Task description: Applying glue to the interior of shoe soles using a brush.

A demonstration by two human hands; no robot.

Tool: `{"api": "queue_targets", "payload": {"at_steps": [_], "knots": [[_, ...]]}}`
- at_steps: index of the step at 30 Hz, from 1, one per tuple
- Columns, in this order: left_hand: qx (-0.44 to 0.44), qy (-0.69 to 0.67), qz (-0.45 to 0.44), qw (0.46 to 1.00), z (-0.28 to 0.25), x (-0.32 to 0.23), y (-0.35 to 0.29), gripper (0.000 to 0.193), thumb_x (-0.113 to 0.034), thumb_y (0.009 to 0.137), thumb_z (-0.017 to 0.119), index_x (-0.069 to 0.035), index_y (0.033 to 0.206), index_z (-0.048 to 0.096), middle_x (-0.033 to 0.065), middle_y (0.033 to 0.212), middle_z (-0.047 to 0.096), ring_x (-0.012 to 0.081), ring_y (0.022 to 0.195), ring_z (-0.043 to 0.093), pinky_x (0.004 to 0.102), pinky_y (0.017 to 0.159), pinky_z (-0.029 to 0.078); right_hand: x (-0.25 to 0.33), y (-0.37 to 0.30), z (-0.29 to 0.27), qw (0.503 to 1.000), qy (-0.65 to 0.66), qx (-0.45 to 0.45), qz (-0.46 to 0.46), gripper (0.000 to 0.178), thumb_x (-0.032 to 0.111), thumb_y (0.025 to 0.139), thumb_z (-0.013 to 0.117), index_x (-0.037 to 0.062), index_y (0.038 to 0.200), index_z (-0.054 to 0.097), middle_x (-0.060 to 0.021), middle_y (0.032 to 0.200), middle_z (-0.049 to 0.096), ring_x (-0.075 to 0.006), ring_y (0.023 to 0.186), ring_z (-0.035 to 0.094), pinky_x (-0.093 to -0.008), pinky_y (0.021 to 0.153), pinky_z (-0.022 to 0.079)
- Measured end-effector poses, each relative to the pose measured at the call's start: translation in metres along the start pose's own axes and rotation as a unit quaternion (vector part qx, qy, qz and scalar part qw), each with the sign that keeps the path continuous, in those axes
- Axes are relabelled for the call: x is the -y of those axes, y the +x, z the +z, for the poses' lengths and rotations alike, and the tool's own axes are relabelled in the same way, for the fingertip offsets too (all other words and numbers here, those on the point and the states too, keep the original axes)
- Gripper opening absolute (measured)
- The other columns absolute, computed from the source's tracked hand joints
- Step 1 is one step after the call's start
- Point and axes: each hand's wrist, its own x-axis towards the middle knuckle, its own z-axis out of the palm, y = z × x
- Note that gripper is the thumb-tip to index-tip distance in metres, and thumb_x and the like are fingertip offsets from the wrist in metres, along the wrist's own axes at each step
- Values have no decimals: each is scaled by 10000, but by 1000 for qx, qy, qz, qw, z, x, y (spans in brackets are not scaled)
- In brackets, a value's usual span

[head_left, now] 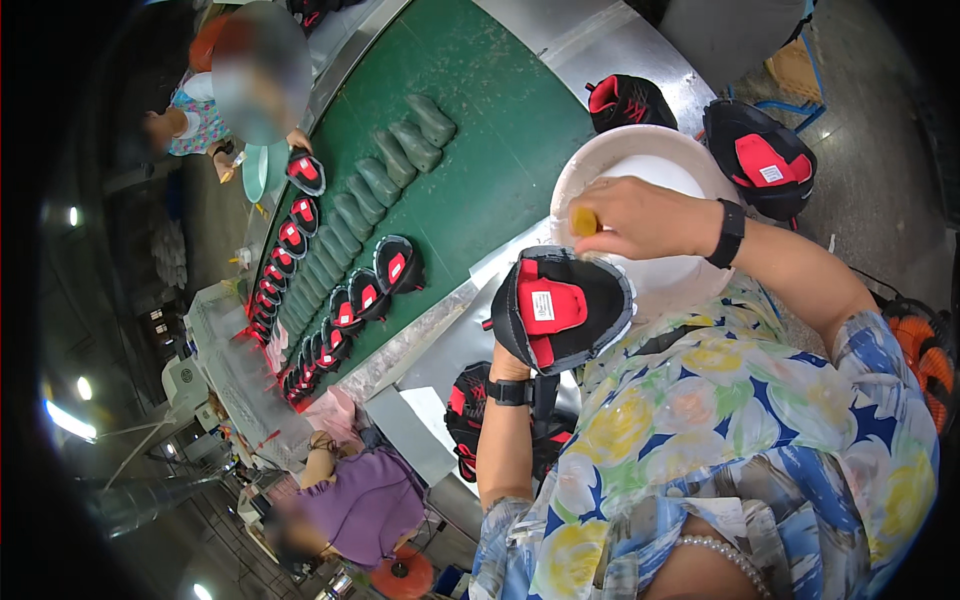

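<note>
L hand (508,362) has shoe (565,310) from below, by tub (572,172), grip mostly hidden; R hand (645,218) curled round yellow handle (584,221). Shoe prob. light, soft-sided, edge maybe tacky: best held by outer sides.

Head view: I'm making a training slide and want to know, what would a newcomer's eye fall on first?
Probably the black shoe upper with its bright red inside, near the centre, held up by the mostly hidden left hand. Just above it, the right hand grips a yellow-ended tool over a pale basin. At upper left, grey-green forms line a green surface.
</note>
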Motion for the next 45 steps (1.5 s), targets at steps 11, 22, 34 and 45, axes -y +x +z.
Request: {"api": "queue_targets", "payload": {"at_steps": [11, 22, 34, 45], "knots": [[-125, 501, 272, 812, 1, -17, 9, 635, -192, 904, 693, -17, 1454, 426, 144, 1335, 596, 282, 1205, 602, 394, 1036, 485, 8, -24, 0, 988, 56, -53, 130, 268, 249, 880, 727, 8, 952, 636, -162, 856, 686, -330, 782, 674, -396, 727, 524], [-180, 594, 242, 745, -66, 38, 11, 513, -128, 929, 625, -51, 1422, 503, 163, 1454, 519, 340, 1339, 487, 433, 1145, 341, -23, -38, 25, 965, 84, -156, 196, 187, 188, 888, 734, 10, 922, 690, -150, 868, 713, -277, 816, 707, -352, 740, 538], [-319, -84, 150, 932, -175, 24, 156, 411, 0, 1006, 414, -117, 1391, 331, 133, 1223, 599, 281, 922, 685, 392, 697, 633, -26, -127, 22, 880, 132, -241, 386, 128, 77, 918, 698, 10, 976, 607, -47, 912, 653, -121, 837, 622, -266, 756, 496], [-519, 404, 99, 746, -262, 32, 59, 408, -29, 856, 637, 39, 1247, 544, 229, 1169, 631, 383, 1063, 620, 451, 948, 477, -57, -133, -3, 883, 91, -158, 433, 132, 119, 974, 654, 21, 1038, 592, -33, 976, 642, -114, 905, 618, -261, 828, 499]]}}
